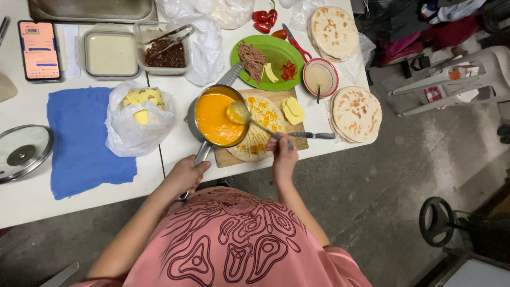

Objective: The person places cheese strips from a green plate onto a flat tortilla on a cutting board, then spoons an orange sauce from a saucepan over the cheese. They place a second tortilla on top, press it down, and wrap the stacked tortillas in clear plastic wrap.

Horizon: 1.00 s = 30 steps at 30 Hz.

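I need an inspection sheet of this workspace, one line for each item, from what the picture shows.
Surface: white table, two tops joined, crowded.
Job's things: saucepan of orange sauce tilted over flatbread on wooden board; spoon holds sauce.
Clutter: blue cloth, glass lid, phone, bagged yellow food, two tubs, green plate, red peppers, small bowl, flatbread stacks.
Grips: left hand grips pan handle; right hand grips spoon.
Cables: nothing seen.
Surroundings: concrete floor, plastic chair.
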Motion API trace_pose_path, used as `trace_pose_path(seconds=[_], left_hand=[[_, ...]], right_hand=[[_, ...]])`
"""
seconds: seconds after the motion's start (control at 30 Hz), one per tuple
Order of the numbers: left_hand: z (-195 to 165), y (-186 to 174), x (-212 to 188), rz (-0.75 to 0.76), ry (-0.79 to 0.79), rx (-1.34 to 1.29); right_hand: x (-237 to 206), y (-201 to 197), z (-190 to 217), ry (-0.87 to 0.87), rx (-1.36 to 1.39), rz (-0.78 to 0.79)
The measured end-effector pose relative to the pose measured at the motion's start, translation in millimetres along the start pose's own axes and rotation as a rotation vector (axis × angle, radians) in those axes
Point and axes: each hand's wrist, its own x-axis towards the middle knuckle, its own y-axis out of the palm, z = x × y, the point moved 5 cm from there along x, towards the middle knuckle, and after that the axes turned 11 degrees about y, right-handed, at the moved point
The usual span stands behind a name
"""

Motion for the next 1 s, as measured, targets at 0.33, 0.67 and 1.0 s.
trace_pose_path(seconds=[0.33,0.67,1.0], left_hand=[[10,-26,-16,-0.123,-0.019,-0.097],[9,-37,-28,-0.145,0.036,-0.091],[8,-36,-28,-0.117,0.036,-0.084]], right_hand=[[13,-17,14,-0.207,-0.167,-0.055],[7,-3,0,-0.291,-0.343,0.0],[-45,2,25,-0.381,-0.62,-0.066]])
